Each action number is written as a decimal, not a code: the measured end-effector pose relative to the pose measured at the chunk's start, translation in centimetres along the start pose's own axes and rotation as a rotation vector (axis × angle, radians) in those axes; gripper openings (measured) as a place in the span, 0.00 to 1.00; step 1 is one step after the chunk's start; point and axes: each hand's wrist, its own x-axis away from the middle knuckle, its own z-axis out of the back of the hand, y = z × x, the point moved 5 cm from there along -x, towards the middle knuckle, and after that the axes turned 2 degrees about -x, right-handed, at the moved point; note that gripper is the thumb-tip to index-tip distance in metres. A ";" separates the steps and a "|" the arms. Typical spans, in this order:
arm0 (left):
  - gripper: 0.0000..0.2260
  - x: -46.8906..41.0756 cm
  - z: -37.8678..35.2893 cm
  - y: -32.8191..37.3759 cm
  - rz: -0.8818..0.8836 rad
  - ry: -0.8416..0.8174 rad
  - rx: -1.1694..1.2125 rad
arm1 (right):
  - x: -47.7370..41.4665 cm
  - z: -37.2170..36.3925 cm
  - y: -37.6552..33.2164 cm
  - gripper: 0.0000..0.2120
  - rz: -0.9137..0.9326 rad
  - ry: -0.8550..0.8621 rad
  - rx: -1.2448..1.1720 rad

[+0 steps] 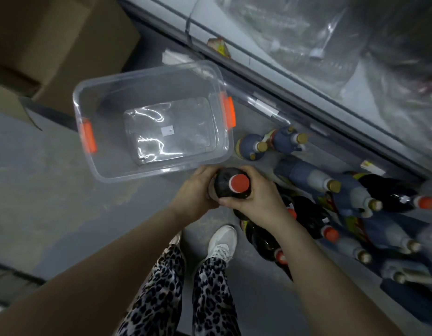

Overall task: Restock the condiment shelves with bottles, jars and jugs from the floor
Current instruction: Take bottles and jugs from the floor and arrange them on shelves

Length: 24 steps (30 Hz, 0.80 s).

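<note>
Far left on my feed sit brown cardboard boxes (64,44), one with a flap hanging open over the grey floor (52,190). Just right of them a clear plastic bin (161,169) rests on the floor, with an orange latch (88,137) at its left end and another at its right. Through its see-through bottom I make out glare and one small white sticker (168,130).

Just below the bin's near rim, both hands are wrapped round one dark bottle (224,183) with a red cap, seen from above and held off the floor. The left hand (195,190) cups its left side, fingers curled round the body. The right hand (256,202) grips the right side, thumb across the front under the cap. Below them I see leopard-print trousers (161,287) and a white shoe (222,241).

Right of the bin, two blue-labelled bottles (252,144) with gold caps stand close together on the floor. Further right and lower, a crowded cluster of the same blue-labelled kind mixes with dark red-capped bottles (311,221), packed touching along the foot of the grey shelf unit (258,69), whose edge runs diagonally across the upper right. Behind that edge lie goods in clear plastic wrap (319,32), too blurred for me to identify.
</note>
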 end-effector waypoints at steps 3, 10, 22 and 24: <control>0.39 1.7 2.8 4.0 -0.018 -0.029 0.043 | 2.3 2.8 -3.9 0.30 0.004 -0.023 -0.016; 0.35 7.3 10.3 14.5 -0.175 -0.013 0.105 | 8.3 9.9 -13.2 0.29 0.034 -0.002 -0.169; 0.31 18.8 21.2 30.8 -0.276 0.055 0.375 | 20.8 19.1 -28.1 0.26 0.181 0.072 -0.497; 0.30 20.4 22.9 33.6 -0.308 0.054 0.408 | 23.1 20.5 -30.4 0.26 0.222 0.065 -0.514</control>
